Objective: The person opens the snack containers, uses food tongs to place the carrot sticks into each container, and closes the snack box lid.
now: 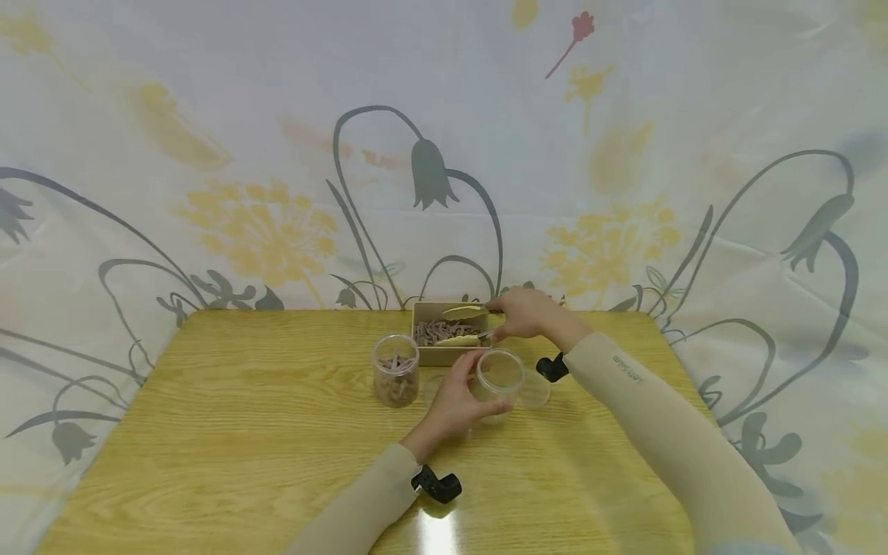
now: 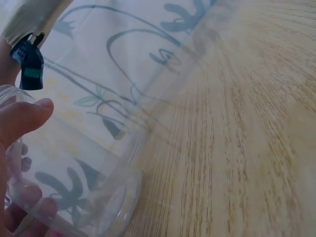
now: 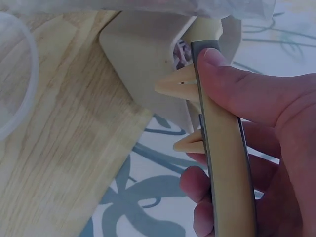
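My left hand point(image 1: 454, 401) grips a clear plastic jar point(image 1: 501, 371) round its side, thumb toward me; the jar is upright, its mouth open, and looks empty. In the left wrist view the fingers show through the clear jar wall point(image 2: 94, 182). My right hand point(image 1: 530, 314) holds tongs point(image 1: 463, 313) with pale yellow arms, which are spread. Their ends reach over a beige box point(image 1: 451, 355) that holds many short purplish-brown sticks point(image 1: 432, 333). In the right wrist view the thumb presses along one tong arm point(image 3: 224, 163), fingers curled beneath.
A second clear jar point(image 1: 396, 388), partly filled with the same brown sticks, stands left of the box. One clear round lid point(image 1: 536, 390) lies right of the held jar, another point(image 1: 432, 388) to its left. Behind the wooden table point(image 1: 243, 432) hangs a flower-printed curtain point(image 1: 277, 154).
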A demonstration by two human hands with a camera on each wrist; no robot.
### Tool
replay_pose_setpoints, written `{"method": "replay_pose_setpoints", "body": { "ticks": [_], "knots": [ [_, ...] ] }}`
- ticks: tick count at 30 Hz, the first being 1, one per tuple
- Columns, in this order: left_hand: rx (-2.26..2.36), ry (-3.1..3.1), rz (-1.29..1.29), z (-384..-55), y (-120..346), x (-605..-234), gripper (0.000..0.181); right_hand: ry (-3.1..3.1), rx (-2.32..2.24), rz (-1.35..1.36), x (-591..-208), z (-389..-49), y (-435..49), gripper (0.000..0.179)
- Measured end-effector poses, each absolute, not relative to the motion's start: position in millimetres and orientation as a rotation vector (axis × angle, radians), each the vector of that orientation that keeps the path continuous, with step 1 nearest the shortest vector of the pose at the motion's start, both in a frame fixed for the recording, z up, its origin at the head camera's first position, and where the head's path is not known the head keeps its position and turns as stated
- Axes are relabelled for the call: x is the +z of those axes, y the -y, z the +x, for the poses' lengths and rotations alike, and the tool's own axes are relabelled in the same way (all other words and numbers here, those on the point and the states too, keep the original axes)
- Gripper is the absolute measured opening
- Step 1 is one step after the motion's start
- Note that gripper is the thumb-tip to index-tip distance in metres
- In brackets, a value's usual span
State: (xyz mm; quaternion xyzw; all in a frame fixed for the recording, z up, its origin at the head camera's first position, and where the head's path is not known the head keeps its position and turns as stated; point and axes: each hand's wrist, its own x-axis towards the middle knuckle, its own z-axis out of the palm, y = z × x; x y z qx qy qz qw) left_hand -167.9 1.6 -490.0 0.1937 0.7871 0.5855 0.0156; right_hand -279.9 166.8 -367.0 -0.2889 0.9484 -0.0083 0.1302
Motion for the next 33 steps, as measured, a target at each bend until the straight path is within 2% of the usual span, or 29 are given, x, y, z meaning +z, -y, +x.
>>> {"method": "replay_pose_setpoints", "body": {
  "ticks": [6, 15, 28, 33],
  "knots": [
    [1.857, -2.433, 0.598, -168.6, -3.6, -490.9, 0.083, -2.699, 0.011, -0.820, -366.9, -286.9, -157.5, 0.065],
    [1.909, -2.412, 0.596, -167.0, -4.4, -491.3, 0.081, -2.619, -0.042, -0.835, -367.0, -294.2, -150.7, 0.046],
    [1.883, -2.422, 0.596, -167.6, -3.6, -494.6, 0.083, -2.748, -0.120, -0.890, -377.3, -288.0, -164.0, 0.036],
    [1.895, -2.395, 0.597, -167.3, -3.9, -494.6, 0.082, -2.784, -0.138, -0.877, -378.2, -284.5, -170.2, 0.039]
  ]
}}
